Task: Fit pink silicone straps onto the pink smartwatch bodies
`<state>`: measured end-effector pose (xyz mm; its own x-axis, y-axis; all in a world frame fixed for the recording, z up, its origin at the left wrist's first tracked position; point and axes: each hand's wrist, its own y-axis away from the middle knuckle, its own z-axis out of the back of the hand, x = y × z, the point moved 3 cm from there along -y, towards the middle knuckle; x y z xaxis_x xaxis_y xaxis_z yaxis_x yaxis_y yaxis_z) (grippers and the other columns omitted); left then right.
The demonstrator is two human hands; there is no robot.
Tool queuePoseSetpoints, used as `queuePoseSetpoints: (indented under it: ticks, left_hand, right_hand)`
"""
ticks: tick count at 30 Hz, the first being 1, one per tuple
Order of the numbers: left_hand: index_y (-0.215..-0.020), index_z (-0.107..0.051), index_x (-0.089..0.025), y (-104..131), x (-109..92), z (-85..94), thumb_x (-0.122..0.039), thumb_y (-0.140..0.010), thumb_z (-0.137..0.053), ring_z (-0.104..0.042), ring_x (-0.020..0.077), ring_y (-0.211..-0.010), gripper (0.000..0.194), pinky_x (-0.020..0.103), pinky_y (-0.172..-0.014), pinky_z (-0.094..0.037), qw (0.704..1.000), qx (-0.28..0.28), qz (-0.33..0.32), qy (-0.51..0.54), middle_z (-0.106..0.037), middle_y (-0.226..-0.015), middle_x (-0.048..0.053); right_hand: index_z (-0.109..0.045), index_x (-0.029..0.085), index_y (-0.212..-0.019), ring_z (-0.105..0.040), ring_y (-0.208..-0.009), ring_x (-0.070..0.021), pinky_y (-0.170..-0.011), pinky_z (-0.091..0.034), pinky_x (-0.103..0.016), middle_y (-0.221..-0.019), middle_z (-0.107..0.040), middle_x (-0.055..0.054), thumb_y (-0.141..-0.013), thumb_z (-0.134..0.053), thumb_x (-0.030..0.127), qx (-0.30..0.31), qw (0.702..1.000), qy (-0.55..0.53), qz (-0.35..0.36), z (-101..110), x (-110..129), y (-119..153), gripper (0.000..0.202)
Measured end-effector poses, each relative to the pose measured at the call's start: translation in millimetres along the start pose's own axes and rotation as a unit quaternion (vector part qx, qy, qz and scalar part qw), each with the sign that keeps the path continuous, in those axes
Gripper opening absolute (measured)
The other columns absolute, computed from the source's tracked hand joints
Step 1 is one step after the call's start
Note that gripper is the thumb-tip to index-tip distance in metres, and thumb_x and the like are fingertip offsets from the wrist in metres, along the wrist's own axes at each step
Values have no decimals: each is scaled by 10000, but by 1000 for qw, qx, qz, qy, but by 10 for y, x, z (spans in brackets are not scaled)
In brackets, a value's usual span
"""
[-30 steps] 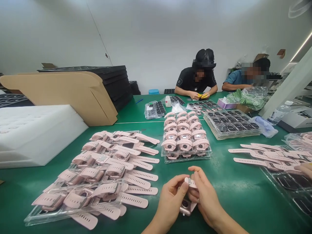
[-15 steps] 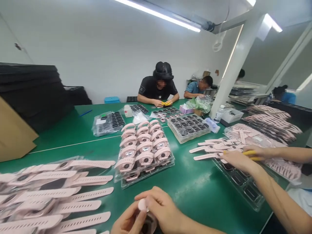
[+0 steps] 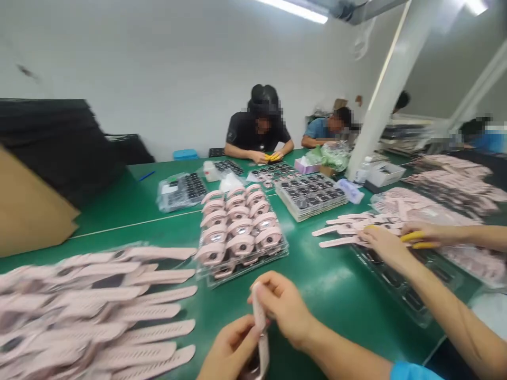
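Observation:
Low in the middle of the head view, a pink smartwatch [image 3: 261, 350] is held between my two hands, its strap raised. My left hand [image 3: 232, 345] is closed around the watch body and the lower strap. Higher up, my right hand [image 3: 283, 306] pinches the strap near its tip. Just beyond my hands, a clear tray [image 3: 216, 281] carries rows of pink smartwatches [image 3: 241, 244] with their straps curled over. To the left lies a pile of pink smartwatches [image 3: 99, 311] with straps stretched out flat.
At the right, a co-worker's hands [image 3: 386, 245] with yellow finger covers work over pink straps [image 3: 340, 241]. Stacked trays of dark watch faces [image 3: 311, 196] stand mid-table. Another person [image 3: 259, 132] sits opposite. Black stacked material [image 3: 43, 153] and brown cardboard [image 3: 31, 211] are at left.
My right hand has drawn the strap upward, so more of its length shows. Both hands sit further right in view, and the whole scene has shifted slightly as the camera moved.

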<state>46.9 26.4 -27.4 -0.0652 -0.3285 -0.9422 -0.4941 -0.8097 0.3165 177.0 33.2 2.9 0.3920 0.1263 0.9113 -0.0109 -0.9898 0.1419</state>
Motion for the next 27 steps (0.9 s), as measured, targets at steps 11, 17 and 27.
queuePoseSetpoints:
  ticks: [11, 17, 27]
  left_hand:
    - [-945, -681, -126, 67, 15, -33, -599, -787, -700, -403, 79, -500, 500, 190, -465, -316, 995, 87, 16, 54, -501, -591, -37]
    - [-919, -662, -127, 69, -13, -91, -629, -759, -704, -404, 90, -500, 529, 212, -483, -338, 994, 95, 19, 56, -495, -582, -34]
    - [-1141, -636, -234, 130, -131, 154, -236, -972, -477, -619, 181, -821, 231, 280, -716, -504, 912, -109, -264, -296, -663, -946, 48]
  right_hand:
    - [-627, 181, -853, -457, -607, -91, -563, -358, -206, -735, -623, 15, -689, -784, 616, -55, 998, -35, -26, 43, 5, 3, 491]
    - [-604, 188, -881, -435, -612, -102, -571, -362, -226, -772, -583, 10, -768, -696, 619, -38, 999, 17, -24, 91, 4, -17, 455]
    - [-681, 192, -966, -598, -740, -188, -681, -484, -309, -844, -652, -41, -936, -522, 438, 57, 960, 275, 3, 48, -66, 92, 294]
